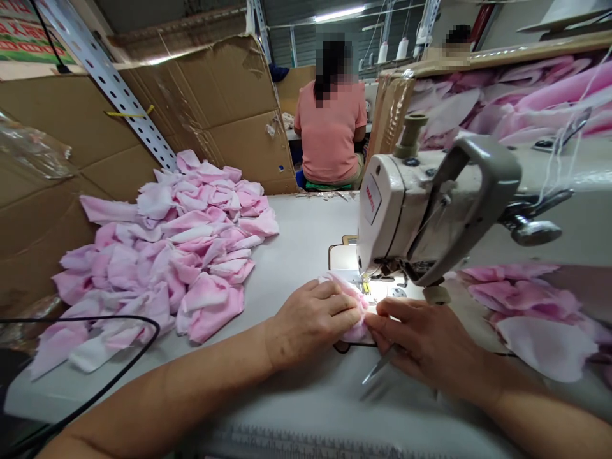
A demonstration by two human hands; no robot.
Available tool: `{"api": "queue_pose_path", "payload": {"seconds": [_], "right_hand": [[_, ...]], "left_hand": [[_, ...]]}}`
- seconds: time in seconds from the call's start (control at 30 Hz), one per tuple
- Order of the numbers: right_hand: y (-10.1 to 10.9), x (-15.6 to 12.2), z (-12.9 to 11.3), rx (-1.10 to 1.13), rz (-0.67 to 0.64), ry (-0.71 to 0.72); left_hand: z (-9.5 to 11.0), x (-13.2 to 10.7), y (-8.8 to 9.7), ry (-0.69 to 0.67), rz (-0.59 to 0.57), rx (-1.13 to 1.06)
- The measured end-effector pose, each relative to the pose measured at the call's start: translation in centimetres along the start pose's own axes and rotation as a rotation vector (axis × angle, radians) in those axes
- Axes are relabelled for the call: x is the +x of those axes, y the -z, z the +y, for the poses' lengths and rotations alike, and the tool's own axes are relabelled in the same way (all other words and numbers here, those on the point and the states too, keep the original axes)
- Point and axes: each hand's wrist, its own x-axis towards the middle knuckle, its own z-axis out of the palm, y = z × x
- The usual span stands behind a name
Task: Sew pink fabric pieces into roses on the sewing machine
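A small pink fabric piece (352, 294) lies on the sewing table just in front of the presser foot of a cream sewing machine (421, 204). My left hand (310, 319) rests on it, fingers curled and pressing the cloth down. My right hand (423, 341) pinches the same piece at its near edge, and a thin metal tool (377, 368), like snips or tweezers, pokes out from under that palm. Both hands meet at the cloth, close to the needle area.
A big heap of pink and white fabric pieces (167, 248) covers the table's left side, with cardboard walls (62, 159) behind it. More pink pieces (530, 312) lie right of the machine. A person in a pink shirt (329, 127) sits ahead, back turned. A black cable (119, 376) loops at the near left.
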Motion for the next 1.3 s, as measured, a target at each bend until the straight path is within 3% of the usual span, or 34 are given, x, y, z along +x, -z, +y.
{"api": "queue_pose_path", "payload": {"seconds": [0.2, 0.57, 0.87, 1.3], "right_hand": [[0.3, 0.2, -0.2, -0.029, 0.021, -0.007], [1.0, 0.6, -0.4, -0.048, -0.051, -0.039], [1.0, 0.4, -0.2, -0.007, -0.021, 0.003], [1.1, 0.3, -0.3, 0.070, -0.048, 0.017]], "left_hand": [[0.0, 0.2, 0.0, 0.016, 0.001, -0.005], [0.2, 1.4, 1.4, 0.012, -0.122, 0.012], [0.1, 0.6, -0.3, 0.037, -0.058, -0.026], [0.0, 0.7, -0.1, 0.042, -0.027, -0.076]]}}
